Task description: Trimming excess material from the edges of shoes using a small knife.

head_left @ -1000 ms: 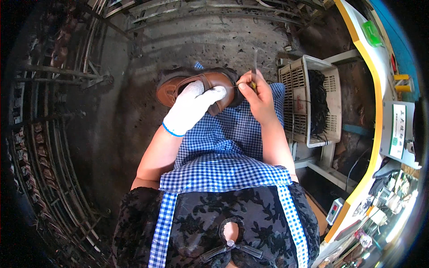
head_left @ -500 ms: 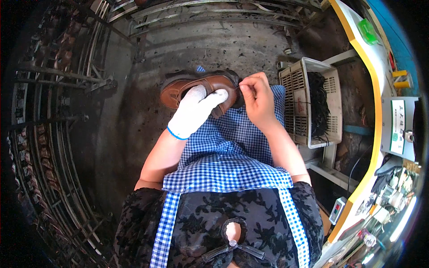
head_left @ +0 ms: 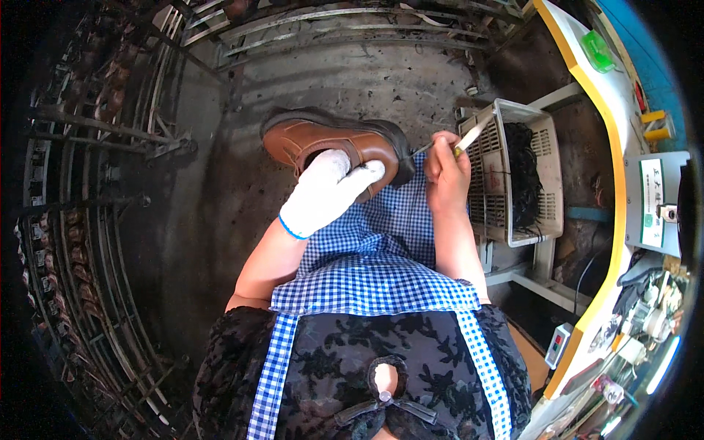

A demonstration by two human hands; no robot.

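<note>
A brown leather shoe [head_left: 293, 139] with a thick dark sole is held up over my lap, its sole edge facing away from me. My left hand [head_left: 319, 192], in a white knit glove with a blue cuff, is closed on the shoe, fingers in the opening and thumb along the outer side. My bare right hand [head_left: 446, 165] is closed around a slim tool with a pale handle [head_left: 475, 135]. A thin dark tip juts from the fist toward the right end of the sole; whether it touches cannot be told.
On my right, a pale plastic crate [head_left: 551, 139] holds black stringy scraps [head_left: 521, 176]. Beyond it runs a white workbench with a yellow edge [head_left: 614, 264], bearing a green object [head_left: 598, 51]. Metal racks with shoes [head_left: 77, 257] line my left; more rails [head_left: 352, 26] cross the far side.
The shoe has tilted, showing more of its sole edge. My right hand has drawn back to the right from the shoe's end, and the pale-handled tool now shows in it.
</note>
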